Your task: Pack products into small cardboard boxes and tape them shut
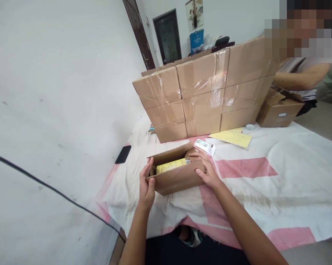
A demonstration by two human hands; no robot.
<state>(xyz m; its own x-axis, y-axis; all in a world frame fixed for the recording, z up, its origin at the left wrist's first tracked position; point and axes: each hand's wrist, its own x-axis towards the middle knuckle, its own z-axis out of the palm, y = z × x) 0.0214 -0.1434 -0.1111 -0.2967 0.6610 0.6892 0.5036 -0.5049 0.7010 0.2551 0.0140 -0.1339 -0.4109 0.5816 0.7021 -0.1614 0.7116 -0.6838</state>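
An opened cardboard box [179, 178] rests on the cloth-covered table in front of me, with a yellow packet or carton [171, 165] inside it. My left hand [147, 182] grips the box's left end, thumb on the near side and fingers on the end. At the right end, my right hand [206, 168] has its thumb on the near wall and its fingers over the top edge and flap. Just behind the right hand lies a white device [204, 147], perhaps a label or tape dispenser. The lower part of the box's contents is hidden by its walls.
Taped cartons [203, 94] are stacked like a wall behind the box. A black phone [123, 154] lies left. Yellow card sheets [233, 138], a tape roll [249, 127] and another open box [280, 110] are to the right. A person's arm [303, 78] is behind that box. A cable [55, 193] hangs at left.
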